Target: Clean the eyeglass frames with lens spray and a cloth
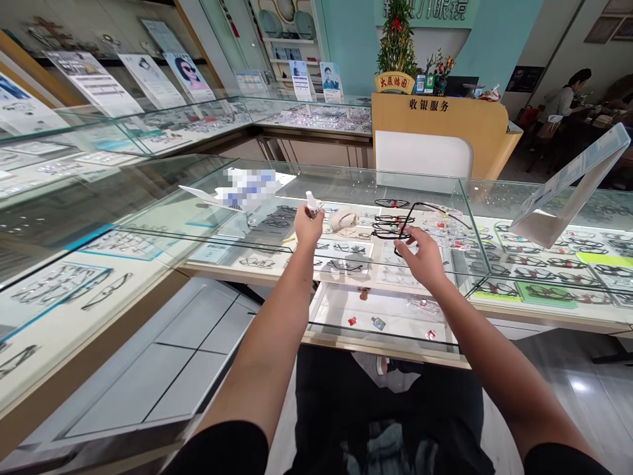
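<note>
My left hand (309,227) is closed around a small white spray bottle (311,202), whose top sticks up above the fingers. In my right hand (424,256) is a pair of black-framed eyeglasses (414,212), pinched at one side, with a thin temple reaching out to the right. Just right of the left hand, a crumpled beige cloth (343,220) lies on the glass counter (227,247). Several dark eyeglasses (391,203) sit between the cloth and the right hand, in a column. Clear-framed glasses (448,224) are beyond the right hand.
A drawer (341,307) stands pulled out below the counter, with small tags inside. A folded display card (568,191) stands at right, and white papers (247,188) lie at left. Other glass cases (119,128) run along the left. Far right, a person (564,102) sits near a table.
</note>
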A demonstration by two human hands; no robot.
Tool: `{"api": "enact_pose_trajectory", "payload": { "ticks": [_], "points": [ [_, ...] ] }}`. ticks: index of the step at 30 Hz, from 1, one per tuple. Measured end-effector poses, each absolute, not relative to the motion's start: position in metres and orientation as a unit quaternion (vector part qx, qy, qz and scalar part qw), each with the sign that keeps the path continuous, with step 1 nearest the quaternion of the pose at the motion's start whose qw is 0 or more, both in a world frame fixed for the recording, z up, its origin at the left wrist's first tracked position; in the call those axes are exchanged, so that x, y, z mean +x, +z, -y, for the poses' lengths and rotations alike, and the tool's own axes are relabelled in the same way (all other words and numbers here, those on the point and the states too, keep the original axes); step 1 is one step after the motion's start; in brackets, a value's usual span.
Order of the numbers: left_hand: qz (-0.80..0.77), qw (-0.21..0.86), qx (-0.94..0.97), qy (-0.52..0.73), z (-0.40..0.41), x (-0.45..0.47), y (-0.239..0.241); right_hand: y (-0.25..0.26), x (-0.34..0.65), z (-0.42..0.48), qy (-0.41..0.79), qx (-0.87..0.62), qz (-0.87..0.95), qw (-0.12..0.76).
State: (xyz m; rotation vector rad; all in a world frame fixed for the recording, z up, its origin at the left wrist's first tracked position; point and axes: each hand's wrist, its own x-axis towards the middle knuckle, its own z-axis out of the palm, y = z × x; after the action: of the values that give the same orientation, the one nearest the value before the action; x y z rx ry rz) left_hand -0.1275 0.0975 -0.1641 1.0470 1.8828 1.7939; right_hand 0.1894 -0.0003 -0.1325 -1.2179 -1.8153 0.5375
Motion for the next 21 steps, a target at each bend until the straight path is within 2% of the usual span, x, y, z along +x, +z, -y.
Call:
{"api": "enact_pose_trajectory", "payload": {
  "ticks": [6,11,15,21],
  "points": [
    [-0.612,0.213,0.36,0.671,-0.094,-0.116,-0.146,-0.132,0.19,-0.001,0.211,-0.492,0.724,0.434],
    [-0.48,0.363,0.421,0.679,-0.075,-0.083,-0.13,-0.131,0.19,0.004,0.212,-0.491,0.725,0.434],
    [-0.419,0.454,0.47,0.63,-0.053,-0.051,-0.125,-0.13,0.191,0.006,0.208,-0.496,0.724,0.432],
    [-0.384,0.52,0.509,0.568,-0.036,-0.026,-0.123,-0.13,0.193,0.006,0.237,-0.489,0.709,0.45]
  ]
}}
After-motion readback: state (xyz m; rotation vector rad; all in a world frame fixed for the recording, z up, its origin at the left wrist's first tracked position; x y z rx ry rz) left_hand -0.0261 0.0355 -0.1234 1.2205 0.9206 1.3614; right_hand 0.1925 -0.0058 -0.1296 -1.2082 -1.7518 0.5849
